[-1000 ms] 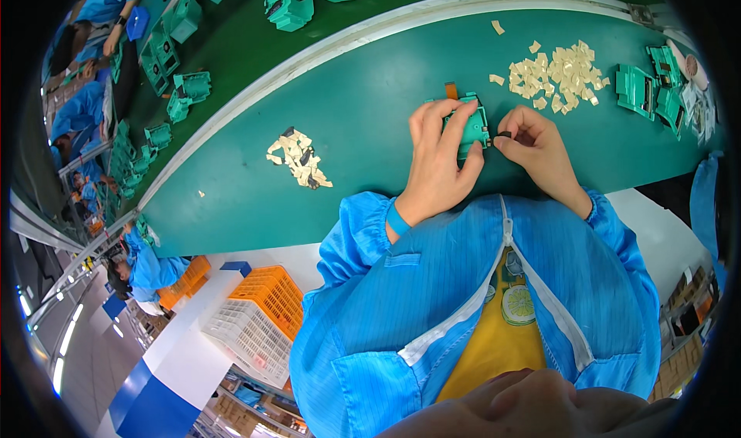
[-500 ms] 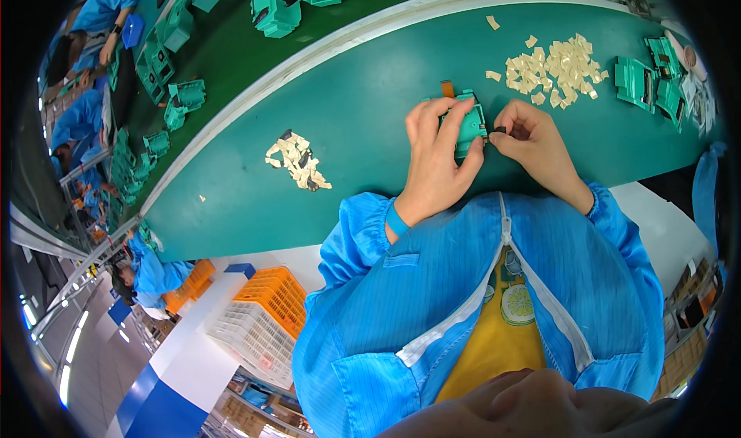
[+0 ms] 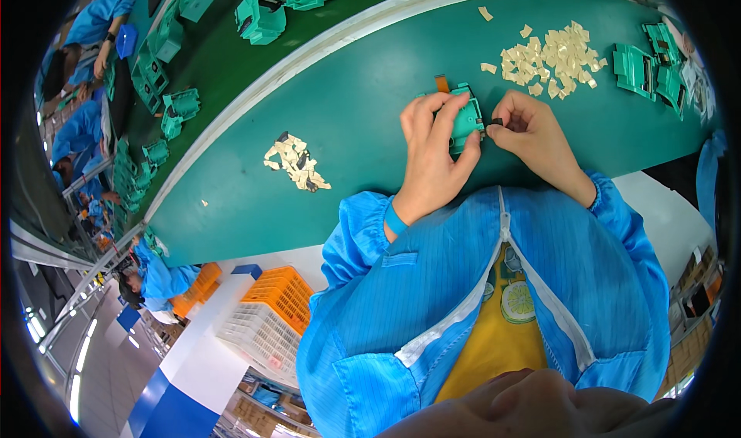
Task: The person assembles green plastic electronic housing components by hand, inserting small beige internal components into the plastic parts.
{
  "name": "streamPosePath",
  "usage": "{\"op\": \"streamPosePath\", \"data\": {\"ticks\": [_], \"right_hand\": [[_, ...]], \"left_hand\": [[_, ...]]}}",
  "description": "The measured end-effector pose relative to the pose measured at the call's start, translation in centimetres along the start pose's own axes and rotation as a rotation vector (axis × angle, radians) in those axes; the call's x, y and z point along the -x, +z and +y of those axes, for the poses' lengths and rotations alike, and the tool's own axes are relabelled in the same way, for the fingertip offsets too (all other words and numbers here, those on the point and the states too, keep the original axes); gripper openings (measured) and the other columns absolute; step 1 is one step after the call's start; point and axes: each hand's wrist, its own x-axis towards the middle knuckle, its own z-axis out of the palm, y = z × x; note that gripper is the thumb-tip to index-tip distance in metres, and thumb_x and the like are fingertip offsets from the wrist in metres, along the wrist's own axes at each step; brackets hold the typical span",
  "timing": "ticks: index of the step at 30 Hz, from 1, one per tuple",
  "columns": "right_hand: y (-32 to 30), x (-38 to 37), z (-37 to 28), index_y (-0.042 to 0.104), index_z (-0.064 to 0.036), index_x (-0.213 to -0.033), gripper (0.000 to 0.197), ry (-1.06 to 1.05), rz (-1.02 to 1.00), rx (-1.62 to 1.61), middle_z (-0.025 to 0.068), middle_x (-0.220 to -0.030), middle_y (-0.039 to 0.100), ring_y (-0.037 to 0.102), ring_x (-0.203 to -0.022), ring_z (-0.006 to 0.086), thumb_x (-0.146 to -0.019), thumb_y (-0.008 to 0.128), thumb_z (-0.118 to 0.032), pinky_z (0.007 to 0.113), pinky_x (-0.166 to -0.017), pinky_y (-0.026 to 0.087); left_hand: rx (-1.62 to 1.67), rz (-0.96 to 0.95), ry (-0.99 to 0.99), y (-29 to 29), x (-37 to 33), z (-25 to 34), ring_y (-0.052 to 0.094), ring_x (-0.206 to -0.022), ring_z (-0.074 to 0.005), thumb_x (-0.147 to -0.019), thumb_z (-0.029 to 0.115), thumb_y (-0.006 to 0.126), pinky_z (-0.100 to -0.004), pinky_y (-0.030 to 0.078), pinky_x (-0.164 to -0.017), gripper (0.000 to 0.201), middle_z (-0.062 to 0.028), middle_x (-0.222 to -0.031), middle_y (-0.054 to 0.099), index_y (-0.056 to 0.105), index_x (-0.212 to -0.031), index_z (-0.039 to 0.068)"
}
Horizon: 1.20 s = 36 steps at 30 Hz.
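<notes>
At the near side of the tabletop (image 3: 370, 91), the left hand (image 3: 426, 156) grips a green case (image 3: 467, 119), likely light and stiff, best held by its edges, clear of the fragile-looking orange strip (image 3: 441, 84). Just beside the case, the right hand (image 3: 538, 135) pinches a small dark piece (image 3: 496, 121).

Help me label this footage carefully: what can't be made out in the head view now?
- Left side of the green part: head view, covered by the left hand.
- Full shape of the small black piece: head view, mostly hidden by the right hand.
- Dark bits in the left cream pile: head view, too small to identify.
- Pale items at far right: head view, too indistinct near the fisheye rim.
</notes>
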Motion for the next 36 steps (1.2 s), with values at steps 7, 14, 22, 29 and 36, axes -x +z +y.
{"op": "streamPosePath", "data": {"ticks": [7, 14, 22, 29, 36], "right_hand": [[-0.6, 1.0, -1.7, 0.063, 0.0018, -0.09, 0.028, 0.016, 0.09, 0.37, 0.0074, -0.08, 0.065, 0.061, -0.071, 0.0113, -0.085, 0.081, -0.018, 0.028, -0.064, 0.05], [-1.0, 0.7, -1.6, 0.067, 0.0018, -0.089, 0.024, 0.039, 0.037, 0.192, 0.0069, -0.083, 0.066, 0.062, -0.075, 0.0106, -0.087, 0.081, -0.018, 0.027, -0.068, 0.052], [-1.5, 0.3, -0.6, 0.067, 0.0009, -0.087, 0.018, -0.012, 0.026, 0.165, 0.0028, -0.083, 0.062, 0.062, -0.078, 0.0085, -0.09, 0.077, -0.013, 0.024, -0.07, 0.05], [-1.8, 0.9, -1.9, 0.067, 0.0017, -0.088, 0.014, 0.071, -0.151, -0.093, 0.0015, -0.084, 0.066, 0.061, -0.08, 0.0054, -0.093, 0.073, -0.01, 0.023, -0.071, 0.049], [-1.2, 1.8, -2.7, 0.066, 0.0034, -0.087, 0.016, 0.015, -0.105, -0.011, 0.0026, -0.088, 0.063, 0.062, -0.08, 0.0074, -0.092, 0.073, -0.009, 0.024, -0.072, 0.05]], "left_hand": [[-0.007, -0.007, -0.004, 0.0, -0.1, 0.1, 0.043, -0.124, -0.0359, -0.083, 0.008, 0.075, -0.0452, 0.038, -0.107, 0.053, -0.0131, -0.131, 0.053, 0.06, -0.134, 0.008], [-0.027, -0.01, -0.007, 0.0, 0.1, 0.1, 0.043, -0.125, -0.0363, -0.082, 0.009, 0.076, -0.0456, 0.038, -0.108, 0.054, -0.0136, -0.131, 0.052, 0.06, -0.134, 0.008], [-0.115, -0.051, 0.053, -0.4, -0.7, 0.5, 0.046, -0.122, -0.0361, -0.073, 0.015, 0.088, -0.0452, 0.043, -0.103, 0.07, -0.0155, -0.127, 0.052, 0.057, -0.135, 0.006], [0.243, -0.079, 0.001, -0.9, -0.6, 0.3, 0.048, -0.124, -0.0344, -0.074, 0.013, 0.085, -0.0426, 0.042, -0.106, 0.068, -0.0156, -0.129, 0.052, 0.056, -0.135, 0.006], [0.179, -0.172, -0.069, -2.1, -0.4, 0.9, 0.051, -0.126, -0.0289, -0.078, 0.007, 0.077, -0.042, 0.045, -0.104, 0.06, -0.0125, -0.136, 0.05, 0.054, -0.134, 0.006]]}}
